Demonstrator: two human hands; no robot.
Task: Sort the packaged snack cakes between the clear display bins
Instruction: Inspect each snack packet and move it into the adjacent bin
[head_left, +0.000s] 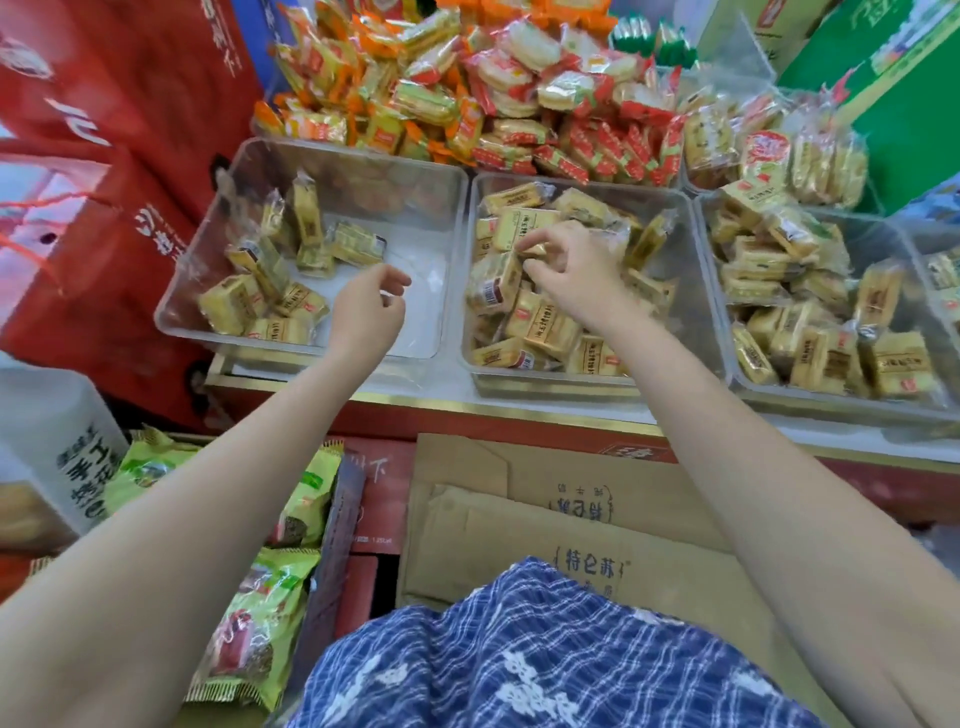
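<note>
Three clear bins stand side by side on a counter. The left bin (249, 156) holds several yellow snack cakes (260, 291) along its left side, with bare white floor to the right. The middle bin (691, 291) is packed with the same yellow cakes. The right bin (737, 374) is also full. My left hand (366, 306) hovers over the left bin's bare floor, fingers loosely curled, holding nothing. My right hand (571, 265) reaches into the middle bin and pinches a yellow snack cake (535, 250) between thumb and fingers.
Piles of orange and red wrapped snacks (467, 88) fill bins behind. Red gift bags (104, 156) stand at the left, a green carton (893, 78) at the back right. Flattened cardboard (545, 519) and green snack packs (260, 623) lie below the counter edge.
</note>
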